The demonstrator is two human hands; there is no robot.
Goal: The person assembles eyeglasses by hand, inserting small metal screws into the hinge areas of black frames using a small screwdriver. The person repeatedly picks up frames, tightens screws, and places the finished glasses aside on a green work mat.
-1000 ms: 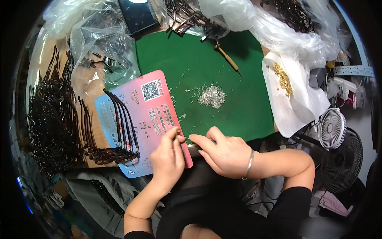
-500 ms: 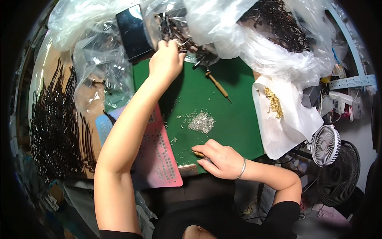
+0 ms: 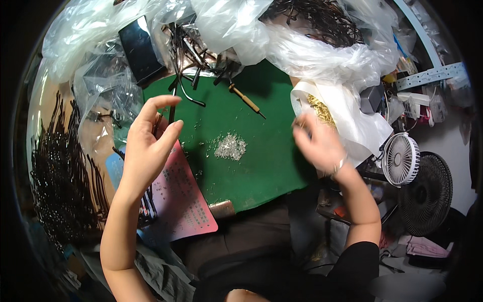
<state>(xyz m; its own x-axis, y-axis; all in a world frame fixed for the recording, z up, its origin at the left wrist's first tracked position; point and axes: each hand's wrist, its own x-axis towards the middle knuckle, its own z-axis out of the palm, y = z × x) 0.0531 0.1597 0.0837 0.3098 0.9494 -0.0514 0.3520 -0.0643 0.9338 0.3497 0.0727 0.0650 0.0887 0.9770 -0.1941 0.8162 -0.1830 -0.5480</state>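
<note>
Near gold pieces (image 3: 321, 108), the right hand (image 3: 320, 145) blurs.

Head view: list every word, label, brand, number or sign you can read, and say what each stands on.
None can be read.
Pink-and-blue card: rows of small print, too small and blurred to read.
White fan: no lettering that I can make out.

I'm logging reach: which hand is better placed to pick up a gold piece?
Right, I'd judge: the right hand is close to the gold pieces on the white sheet, though blurred. The left hand is across the green mat and seems to hold a dark stick.
</note>
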